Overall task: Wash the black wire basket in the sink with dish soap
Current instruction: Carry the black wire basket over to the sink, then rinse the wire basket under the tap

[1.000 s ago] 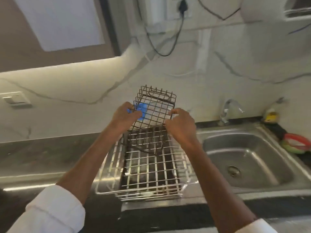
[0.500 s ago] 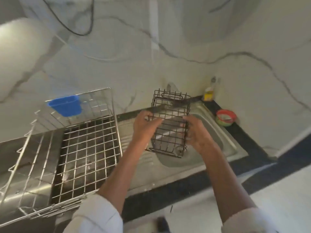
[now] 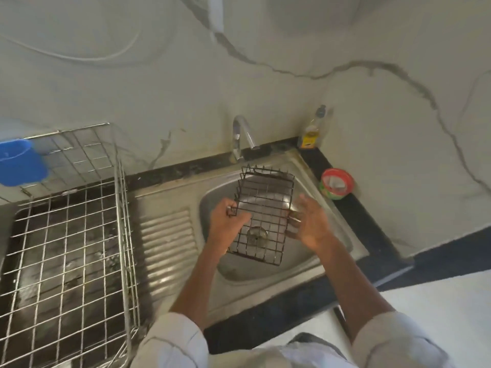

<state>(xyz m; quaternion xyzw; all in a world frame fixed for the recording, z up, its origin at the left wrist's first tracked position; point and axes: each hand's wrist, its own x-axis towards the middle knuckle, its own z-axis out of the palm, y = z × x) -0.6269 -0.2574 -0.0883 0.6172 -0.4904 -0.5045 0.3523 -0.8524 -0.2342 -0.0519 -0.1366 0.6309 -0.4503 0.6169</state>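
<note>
Left hand (image 3: pixel 230 221) grips the near-left edge of the black wire basket (image 3: pixel 263 213), fingers curled round the wire. The basket hangs tilted over the sink (image 3: pixel 329 261) bowl, above the drain. Right hand (image 3: pixel 310 224) lies flat against its right side, fingers straight. Both forearms reach forward, sleeves rolled. At the counter's back corner stands the dish soap bottle (image 3: pixel 312 131), label unreadable.

Both hands held the black wire basket (image 3: pixel 261 213) over the steel sink (image 3: pixel 332 251): the left hand (image 3: pixel 228 221) gripped its left edge, and the right hand (image 3: pixel 309 224) lay against its right side. A dish soap bottle (image 3: pixel 313 130) stood beside the faucet (image 3: pixel 241 136). A silver wire dish rack (image 3: pixel 66 251) with a blue cup (image 3: pixel 20 163) sat left.
</note>
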